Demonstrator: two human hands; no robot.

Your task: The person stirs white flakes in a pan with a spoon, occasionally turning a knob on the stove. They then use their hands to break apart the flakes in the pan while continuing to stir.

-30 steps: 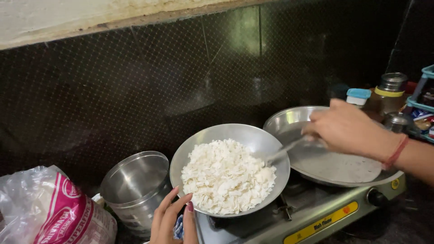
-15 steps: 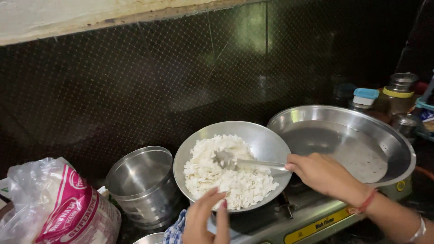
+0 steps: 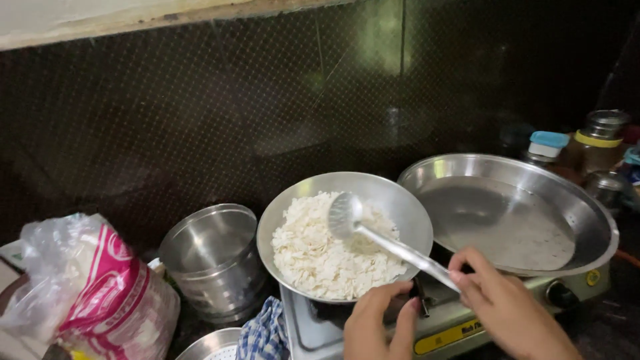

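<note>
Head view, looking down: the right hand (image 3: 507,307) pinches the end of a long-handled steel ladle (image 3: 380,237) between thumb and fingers, its round bowl raised over the white flaked rice (image 3: 320,257) heaped in a round steel bowl (image 3: 400,200). Just left of that grip, the left hand (image 3: 380,327) closes its fingers on the bowl's near rim, steadying it over the steel gas stove (image 3: 447,337). Beyond the grip and to its right, a wide shallow steel pan (image 3: 587,213) sits on the other burner, its rim close beside the bowl's, crowding the ladle's handle on that side. Past the pan stand a blue-capped jar (image 3: 547,145) and a yellow-banded steel-lidded jar (image 3: 597,137). Far left of the grip are a deep steel pot (image 3: 213,260) and a clear plastic bag with pink print (image 3: 93,300); a blue checked cloth (image 3: 263,333) lies below the bowl, just left of the left hand.
</note>
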